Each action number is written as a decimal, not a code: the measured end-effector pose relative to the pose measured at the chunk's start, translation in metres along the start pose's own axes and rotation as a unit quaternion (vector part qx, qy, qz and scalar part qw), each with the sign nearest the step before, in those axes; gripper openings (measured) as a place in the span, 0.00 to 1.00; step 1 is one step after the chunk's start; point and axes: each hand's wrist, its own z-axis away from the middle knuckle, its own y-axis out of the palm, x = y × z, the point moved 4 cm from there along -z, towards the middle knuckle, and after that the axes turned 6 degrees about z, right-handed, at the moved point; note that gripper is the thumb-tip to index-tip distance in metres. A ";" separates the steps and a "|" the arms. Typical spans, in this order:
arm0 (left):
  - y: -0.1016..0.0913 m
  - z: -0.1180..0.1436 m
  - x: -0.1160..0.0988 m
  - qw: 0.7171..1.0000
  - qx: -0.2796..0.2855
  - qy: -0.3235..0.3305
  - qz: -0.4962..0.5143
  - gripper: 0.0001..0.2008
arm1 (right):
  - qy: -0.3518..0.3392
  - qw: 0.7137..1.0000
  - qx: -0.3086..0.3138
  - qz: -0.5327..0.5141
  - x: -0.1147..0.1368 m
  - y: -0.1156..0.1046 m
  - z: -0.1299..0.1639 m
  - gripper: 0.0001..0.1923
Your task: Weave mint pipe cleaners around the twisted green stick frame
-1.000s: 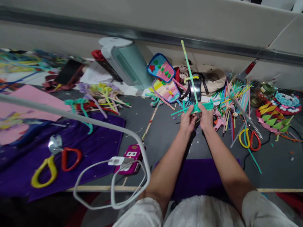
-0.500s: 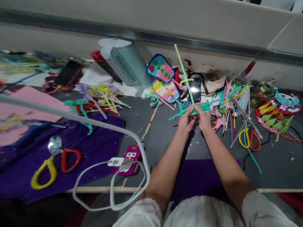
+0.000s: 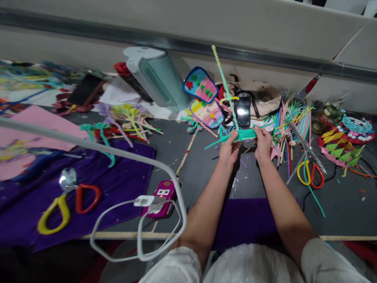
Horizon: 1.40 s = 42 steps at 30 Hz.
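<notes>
The left hand [image 3: 230, 151] and the right hand [image 3: 263, 144] are pinching opposite ends of a green bundle [image 3: 246, 134], holding it over the counter [image 3: 200, 173], right of the middle. Because thumbs and fingertips alone are doing the gripping, an uneven or easing pinch could be letting single strands slip, fan out or bunch. The long stalk [image 3: 222, 74] is leaning far and left, so its weight could be twisting the bundle or working loose at the foot; how it is joining there is too small to tell. A right tail [image 3: 267, 125] is reaching toward the pipe-cleaner heap [image 3: 296, 118] and could be snagging on it.

The bundle is looking flat and band-like, its fuzzy strands lying side by side from left to right. A left tail [image 3: 211, 144] is poking out leftward. The stalk is fading from green to yellow, with a yellow crosspiece [image 3: 235, 98] curving across it.
</notes>
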 end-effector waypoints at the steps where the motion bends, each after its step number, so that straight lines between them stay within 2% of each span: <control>1: 0.000 -0.001 -0.001 1.000 -0.001 0.003 -0.001 0.09 | -0.006 1.000 0.002 -0.004 0.001 0.000 0.000 0.15; 5: -0.001 -0.002 -0.002 1.000 -0.001 0.004 0.004 0.09 | -0.027 0.999 0.015 -0.026 0.003 -0.001 -0.002 0.15; 10: -0.001 -0.002 -0.002 1.000 0.001 0.000 0.017 0.09 | 0.003 0.999 0.031 -0.013 0.000 0.000 -0.004 0.14; 19: -0.008 -0.010 -0.003 0.998 -0.001 0.037 0.050 0.09 | -0.044 0.995 0.065 0.057 0.005 0.007 0.002 0.16; 25: -0.005 -0.007 -0.001 0.999 0.014 0.024 0.042 0.05 | -0.057 0.992 0.089 0.075 0.004 0.014 0.010 0.15; 34: 0.007 0.006 -0.005 0.998 0.022 0.000 0.060 0.02 | -0.013 0.997 0.077 0.020 0.003 0.013 0.008 0.11; 42: 0.008 0.007 -0.005 0.998 0.003 0.003 0.060 0.02 | 0.048 0.996 0.080 -0.001 -0.003 0.011 0.005 0.11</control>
